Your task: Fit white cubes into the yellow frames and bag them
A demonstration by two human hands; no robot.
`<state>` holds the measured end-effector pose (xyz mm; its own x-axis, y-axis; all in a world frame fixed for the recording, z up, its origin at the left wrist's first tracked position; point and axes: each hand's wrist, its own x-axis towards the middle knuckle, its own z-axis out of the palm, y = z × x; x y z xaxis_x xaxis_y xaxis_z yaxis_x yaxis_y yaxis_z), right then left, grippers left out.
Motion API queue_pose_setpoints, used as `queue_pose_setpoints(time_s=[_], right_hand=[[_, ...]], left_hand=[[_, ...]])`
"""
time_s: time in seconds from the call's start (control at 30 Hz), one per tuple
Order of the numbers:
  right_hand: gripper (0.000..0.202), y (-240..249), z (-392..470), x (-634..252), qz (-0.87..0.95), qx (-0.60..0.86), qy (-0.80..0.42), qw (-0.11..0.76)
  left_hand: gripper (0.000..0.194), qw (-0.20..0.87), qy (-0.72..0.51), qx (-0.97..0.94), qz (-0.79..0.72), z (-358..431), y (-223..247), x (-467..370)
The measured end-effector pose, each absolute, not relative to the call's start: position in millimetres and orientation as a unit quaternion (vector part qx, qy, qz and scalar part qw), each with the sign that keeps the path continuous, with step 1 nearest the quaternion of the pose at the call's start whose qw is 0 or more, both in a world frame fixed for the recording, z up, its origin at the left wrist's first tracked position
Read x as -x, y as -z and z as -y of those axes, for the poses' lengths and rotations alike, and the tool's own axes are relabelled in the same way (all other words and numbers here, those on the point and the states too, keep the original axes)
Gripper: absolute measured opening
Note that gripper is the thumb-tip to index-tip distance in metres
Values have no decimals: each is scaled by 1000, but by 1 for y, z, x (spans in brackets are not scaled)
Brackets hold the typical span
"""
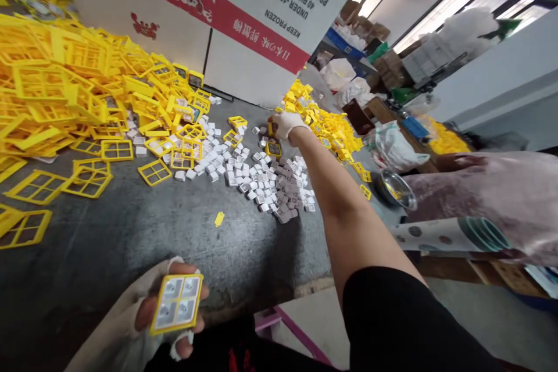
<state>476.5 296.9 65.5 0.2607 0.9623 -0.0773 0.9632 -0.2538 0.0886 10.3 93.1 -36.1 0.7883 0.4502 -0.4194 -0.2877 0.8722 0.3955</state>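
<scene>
In my left hand point(143, 308), gloved in white with bare fingertips, sits a yellow frame point(176, 303) with four light, translucent pieces filling its openings. The fingers close around its edges, close to me above the table's front edge. My right hand point(288, 124), also in a white glove, reaches far across the table beside the carton. Its fingers are curled downward, and what they grip is mostly hidden. Just below it lies a yellow piece with a dark inside point(273, 149). Many small white square pieces point(257, 177) are scattered nearer to me.
Empty yellow window-like frames point(154, 172) lie around a big yellow heap point(56, 75) at left. A white carton point(257, 23) stands behind. More yellow parts point(326, 122) are piled right of my hand. A metal bowl point(396, 189) and stacked cups point(457, 234) are at right.
</scene>
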Motion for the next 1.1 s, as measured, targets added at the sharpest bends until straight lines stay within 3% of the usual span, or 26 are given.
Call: queue_pose_setpoints(time_s=[0.13,0.33,0.4,0.6,0.7,0.83,0.9,1.03,1.1], right_hand=[[65,-66,-233,-443,-633,-771,48,-53],[64,-12,-74,-354,-692,-563,375,-252],[59,-2,-41,-340,-679,-611,340,-225],[68,-14,-16,-333,-652,-751,103,-2],[72,-25,-20,-325,-689,-722,46,24],[70,-34,-32,-320,-760,-642,79,63],[61,-41,-31,-317,-764,-638,90,36],[68,-60,-2,-296,-803,-568,90,-156],[67,-68,15,-279,-825,-515,100,-211]], left_hand=[[46,901,-221,-152,-342,-90,10,-25],[64,866,-282,-219,-349,-87,-19,-38],[63,855,-307,-238,-344,-77,-20,-35],[51,845,-322,-254,-344,-38,-16,-19],[45,841,-336,-251,-340,-25,-14,-13],[49,849,-347,-237,-319,-14,-15,-10],[48,854,-348,-230,-312,-9,-16,-9],[43,865,-343,-218,-294,-1,-16,-11],[38,867,-348,-221,-279,2,-15,-13]])
